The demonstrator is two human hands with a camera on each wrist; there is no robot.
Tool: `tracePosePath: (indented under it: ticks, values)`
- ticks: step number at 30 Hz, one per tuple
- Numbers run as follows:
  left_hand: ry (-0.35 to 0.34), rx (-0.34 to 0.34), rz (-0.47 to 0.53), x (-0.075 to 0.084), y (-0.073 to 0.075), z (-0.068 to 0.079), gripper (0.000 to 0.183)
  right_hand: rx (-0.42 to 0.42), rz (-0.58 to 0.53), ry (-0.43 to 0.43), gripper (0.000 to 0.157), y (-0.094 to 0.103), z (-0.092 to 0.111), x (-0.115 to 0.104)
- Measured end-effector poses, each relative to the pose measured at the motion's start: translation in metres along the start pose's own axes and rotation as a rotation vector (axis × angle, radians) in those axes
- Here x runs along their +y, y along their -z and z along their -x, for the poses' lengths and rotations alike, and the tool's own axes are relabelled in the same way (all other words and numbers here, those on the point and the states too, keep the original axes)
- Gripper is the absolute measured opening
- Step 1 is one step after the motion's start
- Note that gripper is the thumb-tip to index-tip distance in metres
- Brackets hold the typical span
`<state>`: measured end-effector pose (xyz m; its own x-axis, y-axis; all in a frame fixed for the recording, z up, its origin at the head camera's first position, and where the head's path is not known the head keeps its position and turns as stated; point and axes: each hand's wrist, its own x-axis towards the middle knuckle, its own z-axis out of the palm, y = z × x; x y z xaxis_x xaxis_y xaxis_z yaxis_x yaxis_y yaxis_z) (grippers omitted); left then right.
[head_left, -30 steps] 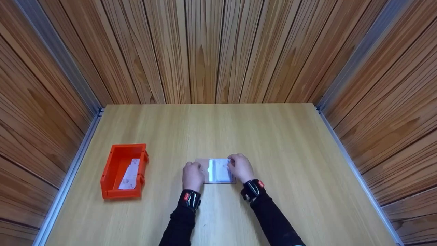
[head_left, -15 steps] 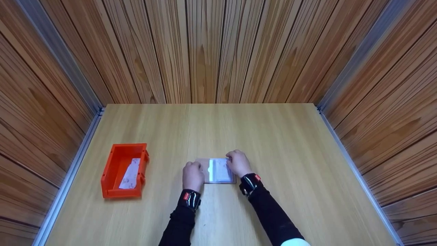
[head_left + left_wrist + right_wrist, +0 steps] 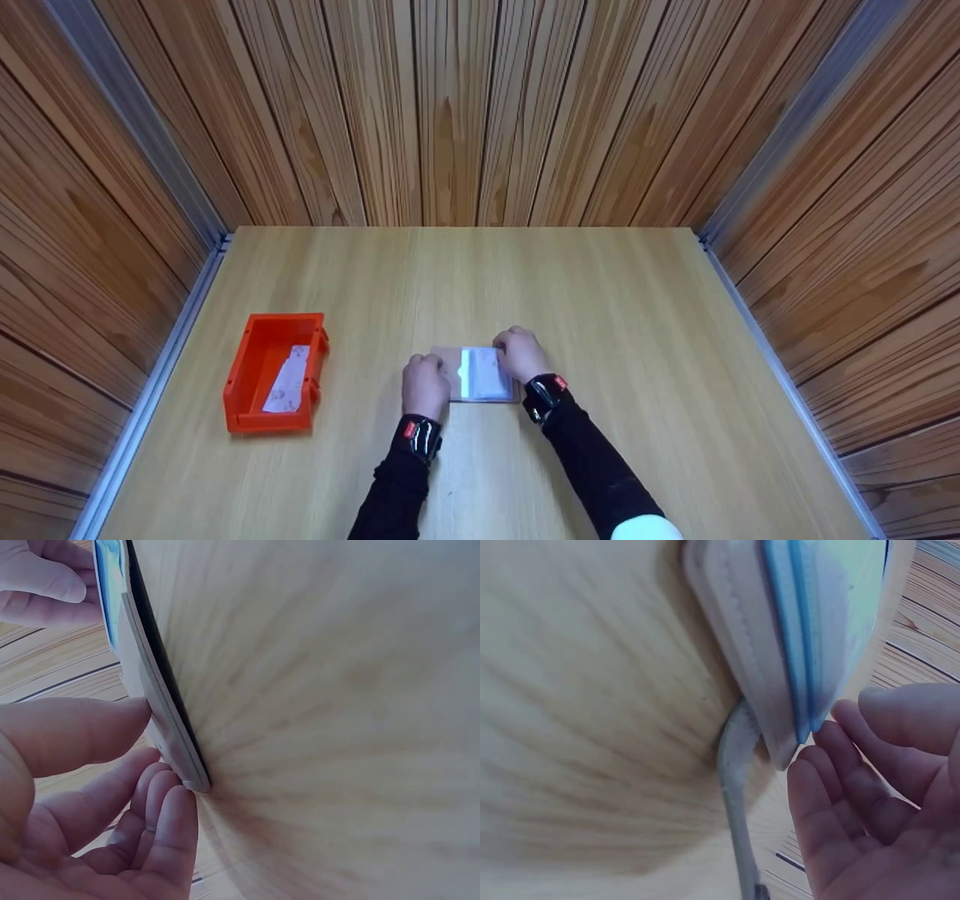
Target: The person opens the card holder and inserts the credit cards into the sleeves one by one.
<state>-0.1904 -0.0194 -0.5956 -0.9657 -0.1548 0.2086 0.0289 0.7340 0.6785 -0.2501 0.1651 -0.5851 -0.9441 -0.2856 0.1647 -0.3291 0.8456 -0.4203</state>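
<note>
A small pinkish-beige card holder (image 3: pixel 448 363) lies unfolded on the table, with shiny clear sleeves (image 3: pixel 484 375) on its right half. My left hand (image 3: pixel 424 386) holds the left end, thumb on the upper face and fingers at the edge, as the left wrist view shows. At the far right corner of the sleeves is my right hand (image 3: pixel 521 356). In the right wrist view its fingertips touch or nearly touch the corner of the blue-edged sleeves (image 3: pixel 799 637), and the thumb stands apart. A grey strap (image 3: pixel 737 765) sticks out from under the holder there.
An orange open-front bin (image 3: pixel 236 375) stands on the left of the table, with a whitish patterned strip (image 3: pixel 287 381) inside. Wood-panelled walls (image 3: pixel 450 112) enclose the table (image 3: pixel 600 285) at the back and both sides, with metal rails along the edges.
My right hand has shifted slightly away from me and to the left along the holder's right corner. My left hand and the card holder stay in place.
</note>
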Motion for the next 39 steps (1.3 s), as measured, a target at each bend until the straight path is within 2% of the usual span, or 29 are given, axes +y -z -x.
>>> tracePosePath:
  ticks: [6,15,22,29,39]
  values:
    - [0.022,-0.014,-0.002,0.0008,0.0001,0.0002,0.02,-0.049,-0.007,-0.057,0.008,-0.0007,-0.0017,-0.0005]
    - [0.043,-0.032,0.008,0.0002,-0.0007,-0.0006,0.023,-0.08,0.002,-0.088,0.009,0.0,-0.0031,-0.0019]
    - [0.08,-0.066,0.032,0.0016,0.0015,-0.0008,0.028,-0.049,-0.007,-0.06,0.008,0.0007,-0.0029,-0.0013]
    - [0.02,-0.026,0.011,-0.001,0.0005,-0.0007,0.02,-0.043,-0.04,-0.084,0.007,0.0047,-0.0048,-0.0036]
    - [0.055,-0.044,0.022,-0.0002,-0.0003,-0.001,0.026,-0.043,-0.143,-0.102,0.008,0.0085,-0.0071,-0.0056]
